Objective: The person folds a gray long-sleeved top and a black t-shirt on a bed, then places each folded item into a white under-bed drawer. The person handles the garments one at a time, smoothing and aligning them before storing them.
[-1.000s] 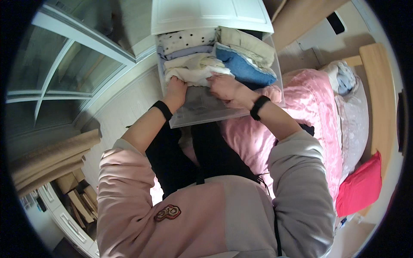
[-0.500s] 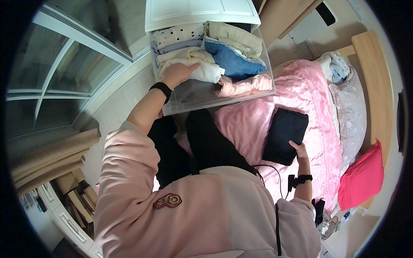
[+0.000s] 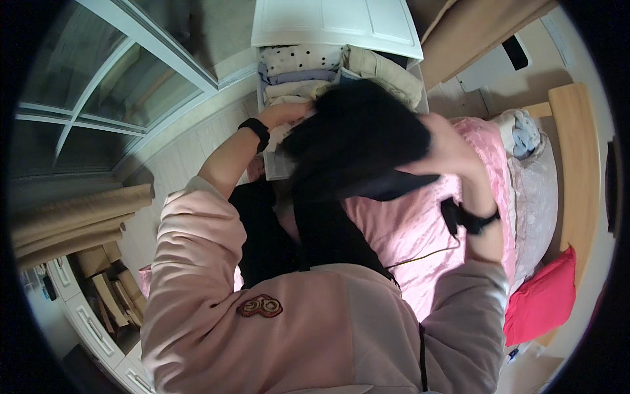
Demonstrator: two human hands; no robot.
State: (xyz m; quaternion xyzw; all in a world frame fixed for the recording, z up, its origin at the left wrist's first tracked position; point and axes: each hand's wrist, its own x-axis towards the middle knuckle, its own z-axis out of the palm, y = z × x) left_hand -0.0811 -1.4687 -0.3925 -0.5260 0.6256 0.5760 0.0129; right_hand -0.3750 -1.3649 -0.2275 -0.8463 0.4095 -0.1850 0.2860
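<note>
My right hand grips a black folded cloth, perhaps a garment, at its right edge; both are smeared by motion. The cloth hangs over the open clear drawer and hides much of its contents. My left hand is at the drawer's left side, beside the cream folded clothes; its fingertips are hidden behind the black cloth. Further back in the drawer lie a white cloth with black dots, a lavender folded piece and a beige-green folded garment.
The drawer belongs to a white cabinet ahead of me. A bed with a pink satin cover and a red cushion is at my right. Glazed door panels stand at the left, above a bunched tan curtain.
My right hand has lifted the black cloth off the bed and carried it left over the drawer. My left hand has stayed at the drawer, where its fingers are now covered.
</note>
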